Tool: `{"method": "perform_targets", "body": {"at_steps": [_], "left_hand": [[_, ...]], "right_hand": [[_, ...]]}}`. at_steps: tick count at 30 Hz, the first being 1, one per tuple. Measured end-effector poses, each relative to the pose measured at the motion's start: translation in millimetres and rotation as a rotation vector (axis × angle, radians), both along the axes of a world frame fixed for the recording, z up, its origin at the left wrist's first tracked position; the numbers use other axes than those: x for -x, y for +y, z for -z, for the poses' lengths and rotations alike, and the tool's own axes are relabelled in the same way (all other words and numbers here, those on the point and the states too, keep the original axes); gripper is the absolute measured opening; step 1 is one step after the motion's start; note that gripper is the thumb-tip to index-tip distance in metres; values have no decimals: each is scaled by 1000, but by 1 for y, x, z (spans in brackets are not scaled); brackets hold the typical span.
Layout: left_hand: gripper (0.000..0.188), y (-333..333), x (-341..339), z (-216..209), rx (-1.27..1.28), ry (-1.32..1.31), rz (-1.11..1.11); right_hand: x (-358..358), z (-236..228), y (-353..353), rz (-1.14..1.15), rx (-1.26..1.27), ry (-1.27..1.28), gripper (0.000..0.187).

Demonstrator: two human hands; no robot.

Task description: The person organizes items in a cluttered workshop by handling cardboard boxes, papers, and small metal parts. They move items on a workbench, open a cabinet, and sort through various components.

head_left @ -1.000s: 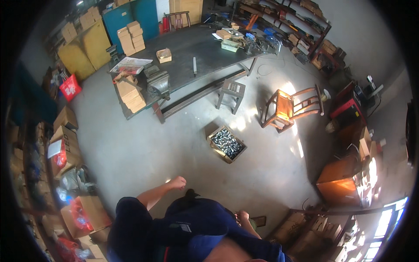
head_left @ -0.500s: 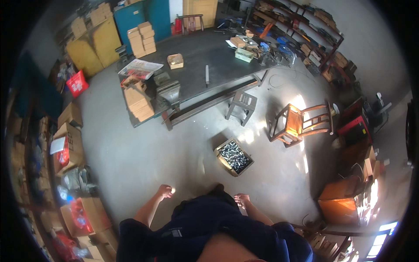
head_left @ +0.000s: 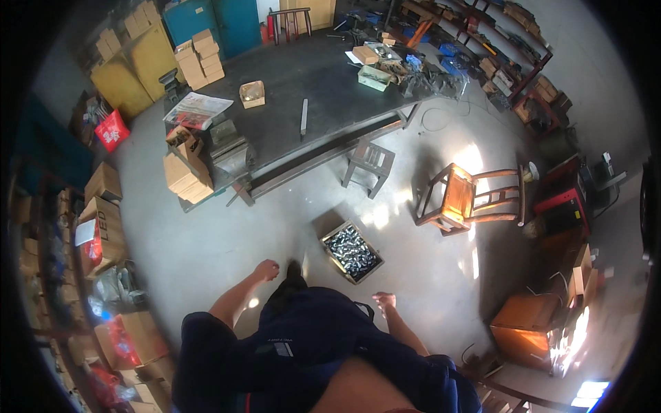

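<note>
My left hand (head_left: 266,270) hangs over the floor at my left side, its fingers loosely curled in and nothing seen in it. On the other side my right hand (head_left: 385,301) is held low with fingers partly stretched and slightly apart, also without anything in it. A shallow box (head_left: 376,269) of many small shiny metal parts (head_left: 351,249) rests on the floor ahead, between the hands but touching neither. It is nearer to my right hand. One dark shoe (head_left: 295,271) shows just right of my left hand.
Ahead is a long dark workbench (head_left: 279,127) bearing a vise (head_left: 233,155), cartons (head_left: 200,60) and a metal bar (head_left: 303,117). A grey stool (head_left: 370,164) and a wooden chair (head_left: 458,196) stand on the floor. Cartons (head_left: 103,230) line the left; an orange-brown box (head_left: 525,327) sits right.
I have moved forward a little, and the bench and parts box have shifted left in view. My left hand has swung forward. A shoe now shows ahead of my body.
</note>
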State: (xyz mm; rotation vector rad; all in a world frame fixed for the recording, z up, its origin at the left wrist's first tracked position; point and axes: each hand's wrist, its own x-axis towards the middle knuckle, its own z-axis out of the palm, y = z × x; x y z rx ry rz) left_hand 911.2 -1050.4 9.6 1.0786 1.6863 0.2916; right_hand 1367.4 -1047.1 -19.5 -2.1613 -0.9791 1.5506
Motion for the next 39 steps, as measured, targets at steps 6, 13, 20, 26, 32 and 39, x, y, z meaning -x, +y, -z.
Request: {"method": "perform_targets", "body": {"at_steps": [6, 13, 20, 26, 32, 39], "left_hand": [[18, 132, -48, -7, -143, -301, 51], [18, 278, -12, 38, 24, -428, -87], [16, 425, 27, -3, -5, -425, -103], [15, 499, 31, 10, -25, -465, -166], [15, 528, 17, 34, 115, -439, -292], [13, 567, -2, 76, 294, -99, -376]], "right_hand": [[-36, 20, 21, 250, 334, 233, 11], [-15, -11, 143, 406, 264, 159, 14], [12, -3, 229, 570, 276, 238, 33], [9, 7, 296, 861, -25, 555, 47], [-61, -64, 416, 747, 251, 620, 49], [-241, -47, 613, 586, -118, 702, 30]]}}
